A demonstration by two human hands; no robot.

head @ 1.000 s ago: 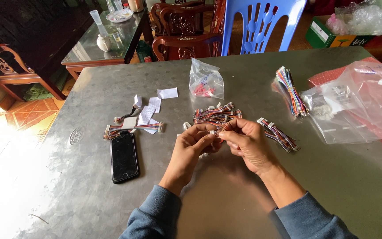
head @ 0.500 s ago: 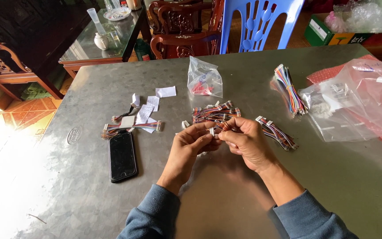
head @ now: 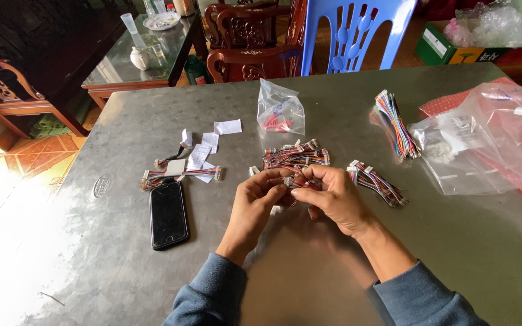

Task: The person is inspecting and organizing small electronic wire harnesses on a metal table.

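Observation:
My left hand (head: 260, 199) and my right hand (head: 332, 196) meet over the middle of the grey metal table (head: 122, 265). Between their fingertips they pinch a small wire harness (head: 295, 182) of coloured wires with a white connector. Just beyond the hands lies a pile of similar harnesses (head: 295, 156). Another bundle (head: 377, 182) lies right of my right hand, and a tied bundle (head: 396, 124) lies farther back right.
A black phone (head: 168, 214) lies left of my hands, with white paper slips (head: 208, 143) and more harnesses (head: 176, 174) behind it. A small clear bag (head: 280, 109) stands at centre back, large plastic bags (head: 490, 136) at right. A blue plastic chair (head: 354, 33) and wooden furniture stand beyond.
The hands stay together on the harness, fingers shifting slightly. The view has drifted a little; nothing on the table has moved.

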